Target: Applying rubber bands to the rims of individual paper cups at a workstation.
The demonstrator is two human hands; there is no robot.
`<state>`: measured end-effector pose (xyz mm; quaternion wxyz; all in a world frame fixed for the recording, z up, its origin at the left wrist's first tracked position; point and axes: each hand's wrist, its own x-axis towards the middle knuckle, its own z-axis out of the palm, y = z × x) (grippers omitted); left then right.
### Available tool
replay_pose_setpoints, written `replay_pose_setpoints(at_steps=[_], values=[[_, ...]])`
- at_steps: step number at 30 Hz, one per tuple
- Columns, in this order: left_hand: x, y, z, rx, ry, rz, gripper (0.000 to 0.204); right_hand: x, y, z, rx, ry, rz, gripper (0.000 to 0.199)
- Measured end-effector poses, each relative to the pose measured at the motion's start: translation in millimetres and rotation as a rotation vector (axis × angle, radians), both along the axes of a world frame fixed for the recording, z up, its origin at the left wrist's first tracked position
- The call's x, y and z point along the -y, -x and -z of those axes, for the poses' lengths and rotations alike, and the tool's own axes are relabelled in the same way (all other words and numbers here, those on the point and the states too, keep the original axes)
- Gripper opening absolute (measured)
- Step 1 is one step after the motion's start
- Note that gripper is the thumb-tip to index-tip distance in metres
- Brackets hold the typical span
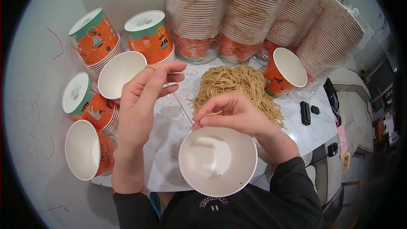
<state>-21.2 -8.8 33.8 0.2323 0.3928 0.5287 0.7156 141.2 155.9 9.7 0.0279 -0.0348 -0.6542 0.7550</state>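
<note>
My left hand (144, 93) is raised over the table, thumb and fingers closed on a tan cord (150, 67) showing above the thumb. To its right and lower, my right hand (231, 114) pinches a short bit of tan cord between thumb and fingers. A thin pale line (183, 109) runs between the two hands; whether it is cord or a stick I cannot tell. Below the right hand, close to my body, a paper bucket (199, 178) faces me with its white inside and a small dark hole near the rim. Behind that hand lies a heap of tan cords (235, 80).
Tall wrapped stacks of paper buckets (199, 12) line the back. Upside-down orange and green bucket stacks (97, 38) stand at left, near two open buckets (82, 150). Another open bucket (290, 68) stands right of the cords. Two small black devices (305, 113) lie at the right edge.
</note>
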Motion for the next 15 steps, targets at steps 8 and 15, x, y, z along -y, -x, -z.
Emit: replay_pose_setpoints(at_steps=[8,15], values=[[-3.5,-9.5,6.6,-0.177,0.033,0.043,0.036,-2.8,5.8,1.8,0.035,-0.439,0.319,0.016],[-6.4,-14.1,5.0,-0.12,0.044,0.033,0.044,5.0,5.0,7.7,0.04,-0.204,0.1,0.015]])
